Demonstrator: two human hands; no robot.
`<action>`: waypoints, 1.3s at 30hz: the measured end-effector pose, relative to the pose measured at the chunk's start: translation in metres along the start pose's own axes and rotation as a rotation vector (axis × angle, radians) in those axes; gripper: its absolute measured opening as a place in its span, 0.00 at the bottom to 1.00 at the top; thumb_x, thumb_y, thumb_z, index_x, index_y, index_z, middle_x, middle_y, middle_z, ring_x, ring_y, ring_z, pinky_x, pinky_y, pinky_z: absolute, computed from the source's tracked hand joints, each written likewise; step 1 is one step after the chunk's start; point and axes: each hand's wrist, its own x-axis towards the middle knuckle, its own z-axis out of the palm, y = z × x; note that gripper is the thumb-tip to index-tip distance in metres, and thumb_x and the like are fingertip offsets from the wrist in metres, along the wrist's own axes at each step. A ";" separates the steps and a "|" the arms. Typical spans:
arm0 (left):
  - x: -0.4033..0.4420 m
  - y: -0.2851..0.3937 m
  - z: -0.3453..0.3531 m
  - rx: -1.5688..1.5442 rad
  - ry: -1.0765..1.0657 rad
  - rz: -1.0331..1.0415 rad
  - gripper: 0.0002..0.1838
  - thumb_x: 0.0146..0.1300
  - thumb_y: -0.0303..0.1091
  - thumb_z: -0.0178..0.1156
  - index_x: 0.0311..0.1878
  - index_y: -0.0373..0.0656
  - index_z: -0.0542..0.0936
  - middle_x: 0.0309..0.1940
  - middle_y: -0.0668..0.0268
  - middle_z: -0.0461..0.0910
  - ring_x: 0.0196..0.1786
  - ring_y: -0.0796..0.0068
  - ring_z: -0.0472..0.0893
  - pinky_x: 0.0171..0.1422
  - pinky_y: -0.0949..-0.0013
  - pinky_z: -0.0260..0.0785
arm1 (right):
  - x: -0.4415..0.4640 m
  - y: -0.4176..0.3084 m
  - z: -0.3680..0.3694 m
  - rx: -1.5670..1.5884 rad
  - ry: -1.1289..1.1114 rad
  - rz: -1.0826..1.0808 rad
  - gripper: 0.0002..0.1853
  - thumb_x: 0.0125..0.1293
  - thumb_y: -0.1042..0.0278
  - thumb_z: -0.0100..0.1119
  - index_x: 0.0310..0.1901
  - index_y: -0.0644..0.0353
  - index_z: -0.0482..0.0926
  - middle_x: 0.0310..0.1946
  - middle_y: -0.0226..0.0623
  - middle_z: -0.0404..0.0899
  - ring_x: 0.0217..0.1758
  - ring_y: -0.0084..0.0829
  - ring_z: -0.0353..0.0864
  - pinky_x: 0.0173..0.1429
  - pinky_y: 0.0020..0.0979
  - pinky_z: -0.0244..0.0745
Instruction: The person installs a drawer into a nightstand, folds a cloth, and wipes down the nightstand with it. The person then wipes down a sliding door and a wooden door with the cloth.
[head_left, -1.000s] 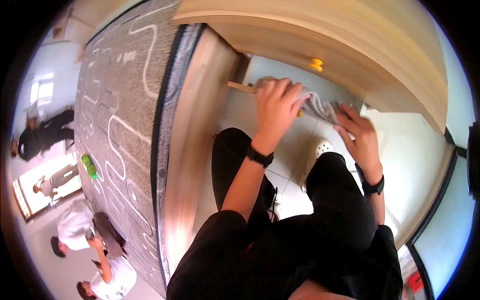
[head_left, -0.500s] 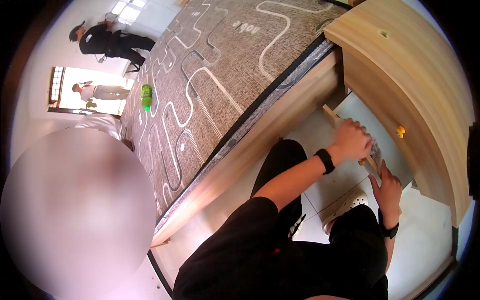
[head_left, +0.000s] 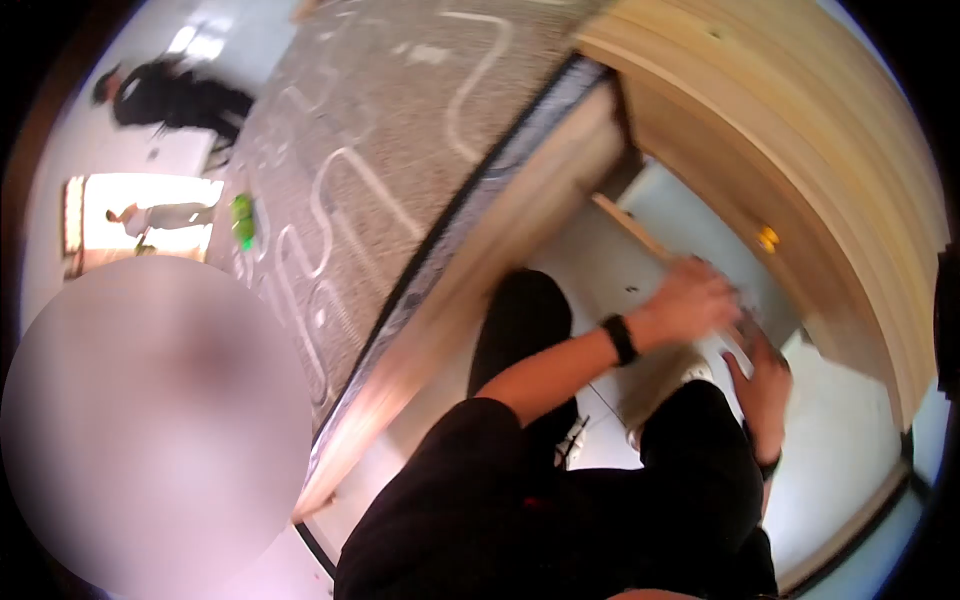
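An open drawer [head_left: 640, 229] shows its light wooden front edge and pale inside below a wooden cabinet [head_left: 700, 150] with a yellow knob [head_left: 767, 239]. My left hand [head_left: 692, 300] is over the drawer's edge, its fingers bent and smeared by motion. Close beside it, my right hand [head_left: 763, 378] has its thumb apart from its fingers, at the drawer's near right corner. A bit of grey cloth [head_left: 745, 328] seems to show between the hands, mostly hidden and blurred. Whether either hand grips it cannot be made out.
A bed or mattress with a brown patterned cover [head_left: 390, 120] lies to the left, with a green bottle [head_left: 242, 222] on it. One person in black [head_left: 175, 98] and another person [head_left: 165, 216] are at the far left. A large round blur hides the lower left.
The view has swung round and then shifted slightly. The grey cloth, plainly stretched between my hands earlier, is now mostly hidden. My hands have come closer together at the drawer's right part.
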 end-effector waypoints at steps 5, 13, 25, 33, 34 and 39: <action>0.000 -0.046 -0.022 0.237 0.094 -0.276 0.08 0.56 0.38 0.61 0.25 0.45 0.81 0.22 0.63 0.75 0.36 0.57 0.75 0.53 0.52 0.64 | 0.038 -0.032 0.027 -0.073 0.171 -0.143 0.27 0.56 0.57 0.67 0.55 0.60 0.74 0.40 0.44 0.81 0.32 0.50 0.79 0.39 0.43 0.76; 0.012 0.024 0.018 0.153 0.065 -0.161 0.15 0.59 0.43 0.59 0.23 0.42 0.79 0.24 0.63 0.73 0.35 0.61 0.72 0.47 0.54 0.62 | 0.005 0.001 0.001 -0.112 0.047 0.076 0.17 0.52 0.63 0.68 0.41 0.54 0.74 0.26 0.39 0.79 0.28 0.43 0.81 0.33 0.40 0.75; 0.013 0.027 0.024 0.067 0.082 -0.142 0.11 0.53 0.42 0.58 0.23 0.46 0.75 0.24 0.66 0.71 0.35 0.63 0.72 0.46 0.57 0.61 | -0.021 0.016 0.010 -0.272 0.356 -0.064 0.17 0.51 0.59 0.70 0.39 0.58 0.78 0.31 0.38 0.80 0.30 0.41 0.80 0.36 0.38 0.74; 0.003 0.005 -0.014 -0.275 0.101 0.031 0.09 0.57 0.39 0.64 0.35 0.44 0.83 0.31 0.68 0.78 0.39 0.66 0.76 0.49 0.60 0.67 | -0.010 0.015 -0.014 -0.082 0.163 -0.048 0.14 0.55 0.65 0.68 0.41 0.63 0.80 0.33 0.42 0.82 0.34 0.44 0.80 0.41 0.40 0.74; -0.001 0.010 -0.020 -0.277 0.104 0.033 0.09 0.57 0.39 0.64 0.35 0.44 0.83 0.31 0.68 0.78 0.39 0.66 0.76 0.49 0.60 0.67 | -0.021 0.021 -0.012 -0.061 0.117 -0.054 0.13 0.56 0.68 0.67 0.42 0.64 0.80 0.34 0.43 0.82 0.36 0.45 0.80 0.43 0.40 0.74; -0.008 0.021 -0.066 -0.273 0.092 -0.136 0.10 0.63 0.38 0.60 0.37 0.41 0.82 0.35 0.62 0.81 0.41 0.61 0.79 0.44 0.61 0.71 | -0.034 0.017 -0.027 0.021 0.366 -0.312 0.18 0.49 0.81 0.65 0.45 0.63 0.81 0.40 0.47 0.83 0.43 0.49 0.80 0.53 0.43 0.74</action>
